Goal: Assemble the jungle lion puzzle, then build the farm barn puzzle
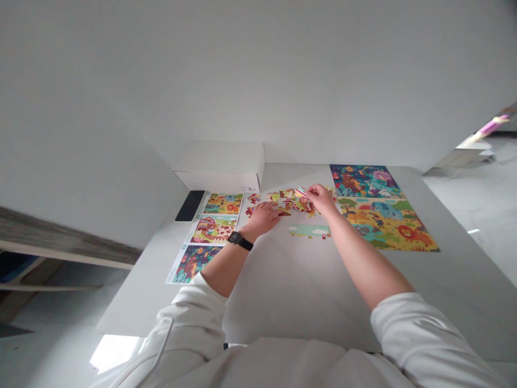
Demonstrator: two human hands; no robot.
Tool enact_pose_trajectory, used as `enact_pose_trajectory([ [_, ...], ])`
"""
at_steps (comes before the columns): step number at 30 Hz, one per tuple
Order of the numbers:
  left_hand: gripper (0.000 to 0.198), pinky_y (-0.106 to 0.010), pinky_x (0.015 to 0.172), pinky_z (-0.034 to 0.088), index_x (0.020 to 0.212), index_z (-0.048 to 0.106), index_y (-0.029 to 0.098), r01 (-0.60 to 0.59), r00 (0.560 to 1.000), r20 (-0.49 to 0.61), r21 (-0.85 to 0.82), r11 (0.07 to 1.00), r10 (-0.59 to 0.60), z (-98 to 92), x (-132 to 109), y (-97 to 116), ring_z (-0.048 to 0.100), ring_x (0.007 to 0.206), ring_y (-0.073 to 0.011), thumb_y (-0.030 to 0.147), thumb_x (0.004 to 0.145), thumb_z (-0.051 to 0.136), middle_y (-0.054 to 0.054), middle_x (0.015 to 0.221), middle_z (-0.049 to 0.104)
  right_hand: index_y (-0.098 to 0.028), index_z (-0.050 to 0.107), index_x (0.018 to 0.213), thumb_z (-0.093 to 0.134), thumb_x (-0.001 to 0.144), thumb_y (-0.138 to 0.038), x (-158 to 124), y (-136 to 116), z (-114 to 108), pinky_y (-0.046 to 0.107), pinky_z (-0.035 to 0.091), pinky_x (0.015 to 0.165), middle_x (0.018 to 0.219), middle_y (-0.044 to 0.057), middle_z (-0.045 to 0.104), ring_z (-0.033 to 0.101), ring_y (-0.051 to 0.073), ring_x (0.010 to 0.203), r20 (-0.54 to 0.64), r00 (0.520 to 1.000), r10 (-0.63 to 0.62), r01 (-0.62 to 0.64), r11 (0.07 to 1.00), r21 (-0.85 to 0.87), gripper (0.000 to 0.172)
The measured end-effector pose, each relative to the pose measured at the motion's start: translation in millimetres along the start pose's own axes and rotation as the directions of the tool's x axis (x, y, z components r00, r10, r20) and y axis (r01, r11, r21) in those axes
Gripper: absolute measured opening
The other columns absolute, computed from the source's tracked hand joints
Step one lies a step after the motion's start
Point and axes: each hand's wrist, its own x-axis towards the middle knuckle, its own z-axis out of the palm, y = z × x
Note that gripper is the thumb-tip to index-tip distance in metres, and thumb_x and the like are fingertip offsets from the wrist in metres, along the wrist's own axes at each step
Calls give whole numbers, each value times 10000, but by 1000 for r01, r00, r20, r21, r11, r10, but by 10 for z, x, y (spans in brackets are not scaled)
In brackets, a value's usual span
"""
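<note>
My right hand [321, 199] pinches a small puzzle piece [300, 191] with light blue, white and red on it, held over a spread of loose puzzle pieces [297, 202]. To the left, my left hand [264, 216] rests on the near left part of that spread, its fingers stretched out towards a brownish piece; what lies under the palm is hidden. Nearer to me lies a joined strip of pale green and blue puzzle [309, 231], apart from the loose pieces.
Two colourful puzzle pictures, a dark one [363, 181] and a yellow one [388, 223], lie at the right. On the left are a reference sheet [214, 229] with three pictures and a black phone [190, 206]. A white box [220, 164] stands at the back against the wall.
</note>
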Motion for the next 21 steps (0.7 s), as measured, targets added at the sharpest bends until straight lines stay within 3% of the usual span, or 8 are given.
enact_pose_trajectory([
  [6, 320, -508, 1254, 434, 1262, 850, 357, 27, 1000, 6, 32, 999, -27, -79, -183, -87, 626, 1374, -318, 323, 1022, 642, -75, 1430, 728, -248, 648, 906, 746, 861, -434, -17, -8, -24, 355, 590, 824, 842, 31, 761, 723, 228, 846, -14, 999, -48, 47, 996, -78, 215],
  [12, 358, -469, 1209, 499, 1302, 830, 339, -46, 999, 22, 38, 998, 45, -180, -340, -210, 678, 1319, -286, 259, 1022, 621, -57, 1417, 749, -242, 671, 905, 739, 891, -385, -79, -102, 125, 334, 595, 843, 849, 17, 776, 741, 205, 838, 47, 998, -28, 31, 997, -65, 159],
  [15, 403, -458, 1198, 520, 1384, 772, 270, -21, 998, -52, 0, 1000, 21, -174, -352, -259, 684, 1323, -278, 221, 1032, 582, -88, 1403, 756, -233, 692, 947, 736, 919, -344, -122, -199, 276, 322, 602, 835, 958, 32, 798, 750, 190, 853, 132, 991, -2, 1, 1000, 4, 123],
  [18, 431, -482, 1196, 530, 1418, 716, 194, 91, 981, -172, -23, 996, -94, -180, -367, -331, 664, 1361, -304, 185, 1004, 596, -139, 1431, 732, -232, 729, 1120, 697, 986, -333, -143, -277, 370, 318, 616, 799, 1087, 58, 812, 756, 178, 840, 254, 967, 9, -24, 998, 54, 171],
  [21, 443, -496, 1183, 541, 1404, 704, 202, 130, 970, -207, -19, 991, -131, -192, -393, -395, 657, 1362, -313, 159, 972, 618, -139, 1443, 716, -232, 774, 1171, 699, 1001, -279, -142, -283, 352, 360, 614, 928, 1182, 83, 810, 767, 201, 961, 191, 980, -55, 89, 981, -173, 192],
])
